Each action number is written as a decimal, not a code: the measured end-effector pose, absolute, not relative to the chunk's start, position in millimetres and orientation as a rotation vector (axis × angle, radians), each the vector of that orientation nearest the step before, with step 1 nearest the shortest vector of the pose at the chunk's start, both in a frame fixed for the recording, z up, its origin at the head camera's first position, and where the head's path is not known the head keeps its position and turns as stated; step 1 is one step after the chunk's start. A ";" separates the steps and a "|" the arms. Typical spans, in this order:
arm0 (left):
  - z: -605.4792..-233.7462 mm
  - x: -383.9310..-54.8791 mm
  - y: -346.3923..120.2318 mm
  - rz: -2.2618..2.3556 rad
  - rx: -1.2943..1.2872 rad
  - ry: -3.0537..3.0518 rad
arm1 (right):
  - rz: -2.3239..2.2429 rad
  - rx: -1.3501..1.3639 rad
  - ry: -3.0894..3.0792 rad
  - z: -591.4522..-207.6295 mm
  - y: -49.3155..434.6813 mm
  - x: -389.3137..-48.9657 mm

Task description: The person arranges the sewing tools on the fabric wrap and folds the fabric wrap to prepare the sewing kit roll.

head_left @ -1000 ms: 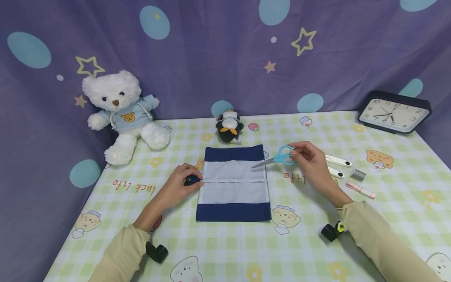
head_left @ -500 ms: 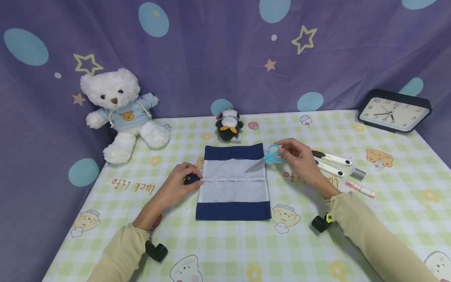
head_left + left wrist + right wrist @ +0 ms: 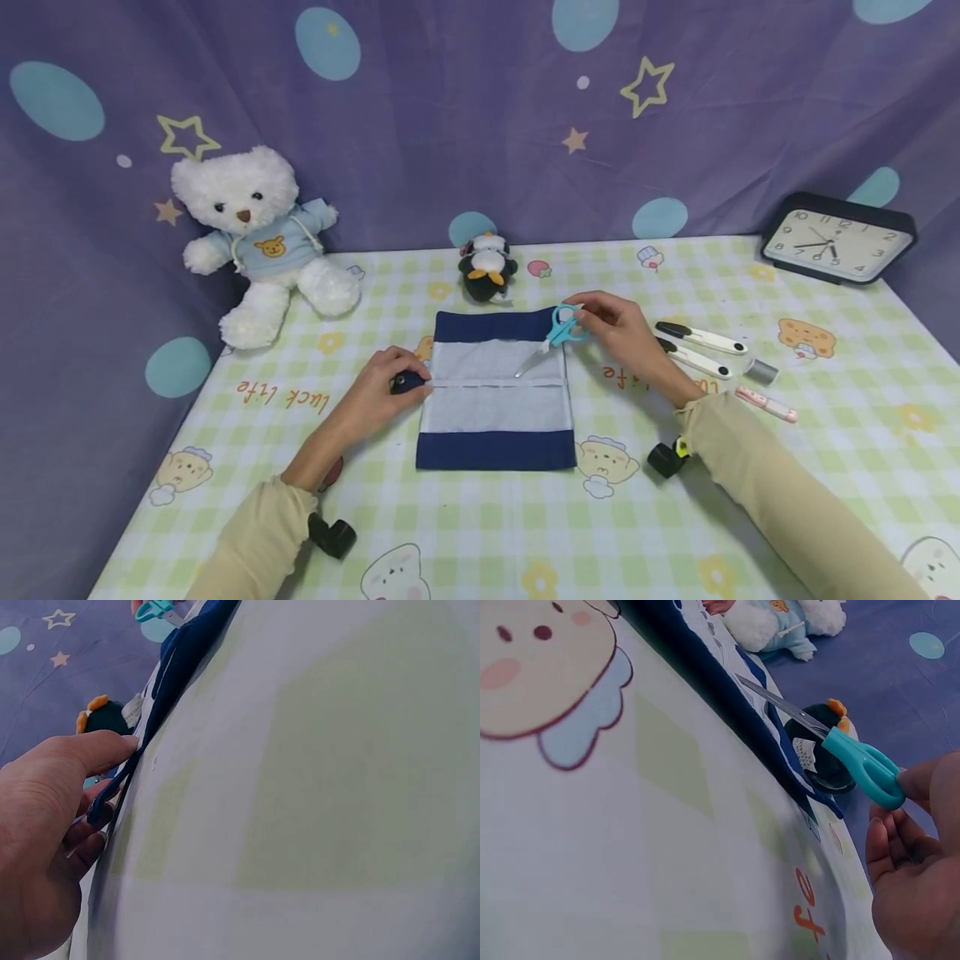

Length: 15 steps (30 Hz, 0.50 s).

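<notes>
An unfolded cloth pouch [image 3: 495, 410], pale grey inside with navy bands along its far and near edges, lies flat on the table. At its left edge, my left hand [image 3: 381, 388] pinches a navy tab [image 3: 407, 382] with a snap on it; the left wrist view shows the thumb on the navy cloth [image 3: 161, 690]. My right hand [image 3: 619, 335] holds light-blue-handled scissors [image 3: 561, 332] by a finger loop. Their blades look together and point down-left over the upper grey panel, near the middle seam. Whether the tip touches the cloth, I cannot tell.
Right of the pouch lie two white-and-black thread snips or cutters [image 3: 703, 337], a grey thread spool [image 3: 762, 370] and a pink-and-white stick [image 3: 767, 404]. A penguin toy [image 3: 487, 271], white teddy bear [image 3: 262, 242] and clock [image 3: 838, 240] stand at the back.
My right hand has moved left with the scissors, bringing the blades from the pouch's right edge further over the grey panel and nearer its middle seam. The left hand has stayed put.
</notes>
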<state>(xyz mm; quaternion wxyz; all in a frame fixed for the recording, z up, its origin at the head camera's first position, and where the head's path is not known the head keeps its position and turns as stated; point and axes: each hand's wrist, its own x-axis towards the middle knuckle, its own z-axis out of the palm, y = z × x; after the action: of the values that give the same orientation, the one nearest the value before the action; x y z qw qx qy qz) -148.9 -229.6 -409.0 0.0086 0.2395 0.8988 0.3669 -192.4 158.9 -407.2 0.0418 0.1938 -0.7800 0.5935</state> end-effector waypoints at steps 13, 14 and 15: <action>-411.0 -148.7 -230.0 1.133 0.734 2.828 | 1.820 0.658 -2.502 -402.4 146.4 -205.5; -410.9 -148.7 -229.8 1.133 0.733 2.828 | 1.817 0.659 -2.516 -401.6 145.2 -206.3; -410.8 -148.7 -229.6 1.134 0.733 2.827 | 1.817 0.658 -2.529 -400.9 144.1 -207.0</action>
<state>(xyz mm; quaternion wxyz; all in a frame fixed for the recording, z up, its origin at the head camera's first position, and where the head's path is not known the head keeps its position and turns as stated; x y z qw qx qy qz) -148.7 -229.6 -410.8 0.0045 0.2341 0.9024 0.3618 -207.0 144.1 -400.9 -0.0205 0.2068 -0.7943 0.5709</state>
